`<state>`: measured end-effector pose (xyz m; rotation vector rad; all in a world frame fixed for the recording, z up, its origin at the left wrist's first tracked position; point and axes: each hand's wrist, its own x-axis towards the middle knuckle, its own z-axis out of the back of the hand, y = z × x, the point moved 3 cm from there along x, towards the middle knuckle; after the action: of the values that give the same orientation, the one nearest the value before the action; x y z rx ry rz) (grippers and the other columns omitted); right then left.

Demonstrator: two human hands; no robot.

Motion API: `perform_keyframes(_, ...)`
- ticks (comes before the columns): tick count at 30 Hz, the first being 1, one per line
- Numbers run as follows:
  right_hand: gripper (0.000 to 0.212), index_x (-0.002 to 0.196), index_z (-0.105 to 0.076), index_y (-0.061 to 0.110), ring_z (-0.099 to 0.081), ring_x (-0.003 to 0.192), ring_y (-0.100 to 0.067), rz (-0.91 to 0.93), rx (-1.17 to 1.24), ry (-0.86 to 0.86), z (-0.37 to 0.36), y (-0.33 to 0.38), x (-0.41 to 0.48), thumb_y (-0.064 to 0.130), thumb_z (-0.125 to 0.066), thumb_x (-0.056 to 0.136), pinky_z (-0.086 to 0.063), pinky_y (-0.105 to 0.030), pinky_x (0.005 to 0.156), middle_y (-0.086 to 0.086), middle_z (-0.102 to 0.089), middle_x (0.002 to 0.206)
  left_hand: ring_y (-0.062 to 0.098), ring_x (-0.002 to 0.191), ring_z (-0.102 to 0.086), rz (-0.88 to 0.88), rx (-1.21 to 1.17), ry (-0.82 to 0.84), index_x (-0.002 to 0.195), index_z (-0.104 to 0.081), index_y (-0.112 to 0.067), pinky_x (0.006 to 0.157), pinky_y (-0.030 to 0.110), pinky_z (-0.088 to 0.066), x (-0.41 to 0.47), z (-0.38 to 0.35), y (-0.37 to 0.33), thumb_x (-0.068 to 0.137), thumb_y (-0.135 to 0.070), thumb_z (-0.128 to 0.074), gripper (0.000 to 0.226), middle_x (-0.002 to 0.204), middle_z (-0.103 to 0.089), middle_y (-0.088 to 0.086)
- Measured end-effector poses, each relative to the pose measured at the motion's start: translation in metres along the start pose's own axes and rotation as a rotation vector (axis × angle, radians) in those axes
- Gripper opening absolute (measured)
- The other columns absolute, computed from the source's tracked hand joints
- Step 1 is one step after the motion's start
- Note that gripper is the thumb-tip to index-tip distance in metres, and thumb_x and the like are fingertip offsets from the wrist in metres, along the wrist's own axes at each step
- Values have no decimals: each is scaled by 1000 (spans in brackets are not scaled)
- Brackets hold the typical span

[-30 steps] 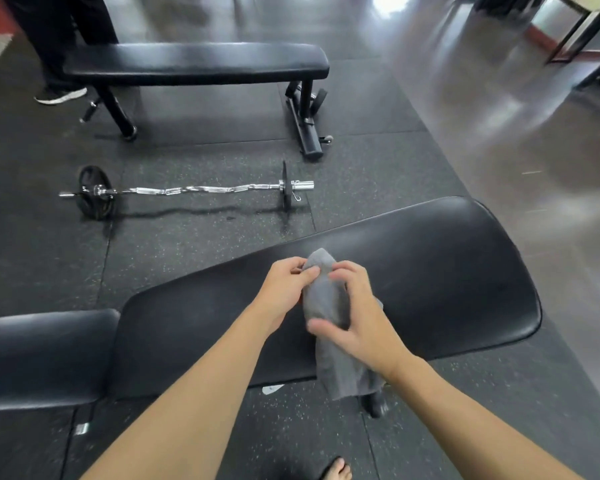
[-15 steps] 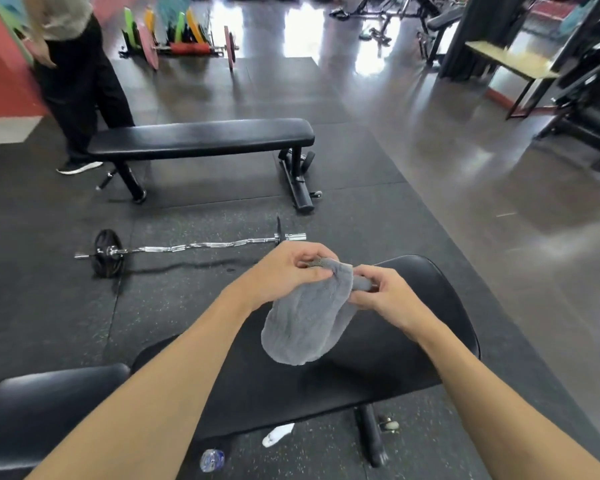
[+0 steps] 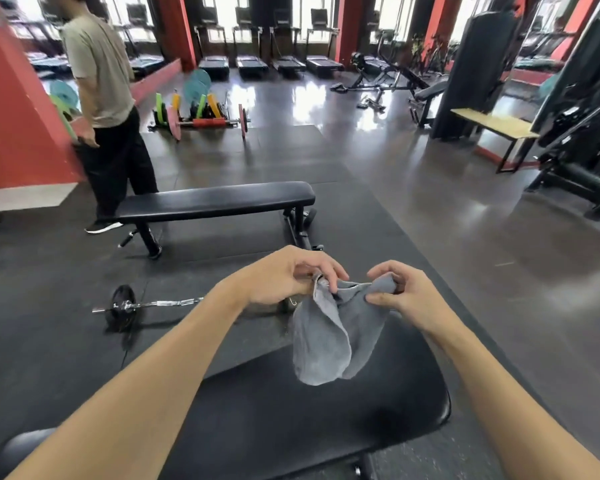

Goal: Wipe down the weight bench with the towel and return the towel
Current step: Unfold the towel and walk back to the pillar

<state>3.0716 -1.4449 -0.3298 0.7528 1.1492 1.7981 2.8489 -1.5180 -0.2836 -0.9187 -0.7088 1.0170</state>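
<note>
A grey towel (image 3: 329, 334) hangs in the air between my hands, above the black padded weight bench (image 3: 309, 410) in front of me. My left hand (image 3: 284, 278) pinches the towel's upper left corner. My right hand (image 3: 406, 292) grips its upper right corner. The towel sags down in a loose fold and its lower edge hangs just over the bench pad; I cannot tell whether it touches.
A second flat black bench (image 3: 215, 202) stands further out, with a person (image 3: 108, 116) walking beside its left end. A curl bar with plates (image 3: 136, 306) lies on the rubber mat between the benches. Coloured plates (image 3: 201, 109), treadmills and machines fill the back.
The towel has been lifted off the bench pad and spread between both hands. My head has tilted up, so the far gym and the person have come into view.
</note>
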Motion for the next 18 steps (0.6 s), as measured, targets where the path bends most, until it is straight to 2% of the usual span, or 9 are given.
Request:
perform_keyframes(3, 45, 106, -69, 12, -63, 79, -16, -20, 163, 0, 27, 12, -3, -15, -77, 71, -55, -22, 72, -15, -70, 90, 16, 109, -67, -11, -12, 34, 93, -69, 0, 96, 26, -50, 15, 1, -28, 89, 18, -59, 22, 120, -69, 19)
perform_keyframes(6, 40, 102, -70, 9, -63, 80, -17, -25, 126, -32, 52, 17, -4, -17, -73, 72, -53, -16, 69, -7, -69, 93, 17, 109, -67, 19, -54, 42, 90, -69, -4, 94, 28, -49, 31, 5, -43, 83, 28, -52, 37, 117, -71, 14)
perform_keyframes(8, 41, 96, -69, 20, -67, 88, -22, 15, -16, -82, 63, 21, -6, -12, -72, 71, -57, -24, 75, -3, -71, 98, 17, 109, -66, 20, -57, 31, 89, -71, -8, 96, 31, -48, 41, 3, -51, 81, 30, -52, 43, 116, -70, 14)
perform_keyframes(10, 39, 90, -66, 30, -68, 95, -21, 122, -149, -252, 72, 36, -12, -4, -74, 72, -57, -32, 78, 2, -70, 101, 22, 105, -63, 9, -58, -4, 91, -74, -10, 92, 41, -45, 55, -1, -59, 78, 29, -50, 48, 115, -68, 19)
perform_keyframes(12, 28, 84, -67, 26, -69, 85, -19, 280, -117, -364, 76, 63, -24, -2, -72, 81, -57, -32, 72, 4, -70, 90, 29, 93, -58, -3, -67, -45, 94, -77, -12, 84, 47, -39, 69, -8, -66, 77, 27, -51, 50, 109, -68, 25)
perform_keyframes(14, 16, 83, -71, 15, -70, 73, -25, 366, 26, -257, 72, 89, -31, -1, -71, 86, -58, -40, 70, 0, -72, 81, 29, 88, -53, -21, -88, -90, 97, -78, -16, 81, 47, -37, 81, -13, -74, 79, 23, -55, 48, 100, -70, 29)
perform_keyframes(15, 13, 86, -73, 14, -70, 72, -28, 371, 67, -208, 71, 96, -34, 1, -72, 86, -59, -45, 72, -1, -73, 81, 29, 87, -54, -33, -108, -120, 95, -77, -19, 80, 47, -39, 86, -15, -79, 80, 22, -56, 48, 96, -73, 25)
perform_keyframes(17, 19, 95, -76, 19, -68, 74, -29, 375, 94, -192, 75, 104, -34, 3, -74, 84, -58, -50, 72, 2, -70, 83, 30, 82, -56, -54, -160, -157, 90, -68, -18, 74, 46, -39, 95, -17, -87, 80, 24, -55, 45, 91, -76, 16)
perform_keyframes(18, 24, 99, -76, 22, -66, 73, -27, 388, 72, -198, 79, 107, -33, 4, -75, 83, -58, -48, 69, 4, -67, 85, 31, 79, -54, -58, -178, -163, 88, -64, -18, 70, 45, -36, 99, -17, -91, 79, 23, -53, 43, 90, -75, 21)
